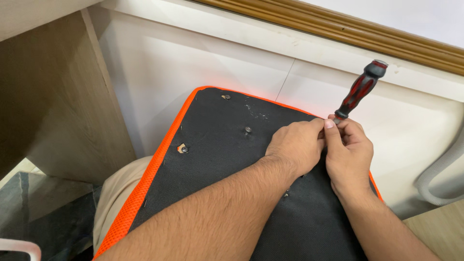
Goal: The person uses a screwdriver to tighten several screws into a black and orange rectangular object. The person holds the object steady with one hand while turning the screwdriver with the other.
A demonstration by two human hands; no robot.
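White wall behind; right hand (349, 152) grips a red-black screwdriver (360, 92), left hand (294, 147) pinching beside it.

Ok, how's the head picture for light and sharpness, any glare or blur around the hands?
Head view: soft, even light, no hard glare; the left hand, right hand and screwdriver are sharp. The orange edge of the seat panel glows oversaturated and tints the white wall at its top corner. The hands cast only a faint shadow on the black fabric. Straight edges bend slightly toward the frame's borders.
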